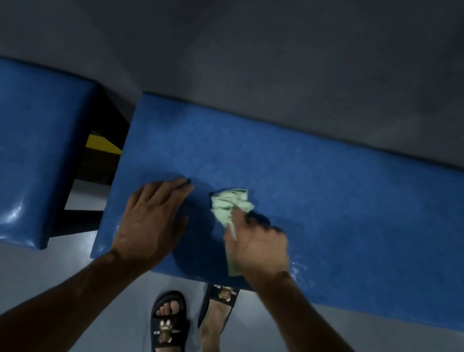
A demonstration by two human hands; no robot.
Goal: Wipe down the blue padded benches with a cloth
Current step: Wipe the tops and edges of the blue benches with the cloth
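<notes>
Two blue padded benches, head view: left bench [10,151] and right bench [341,212], set apart by a gap. Left hand [152,221] rests flat, fingers straight, on the right bench. Right hand [258,251] grips a crumpled green cloth [229,204] against the same pad, just beside the left hand. Black slippers [168,331] stand on the grey floor [8,276].
</notes>
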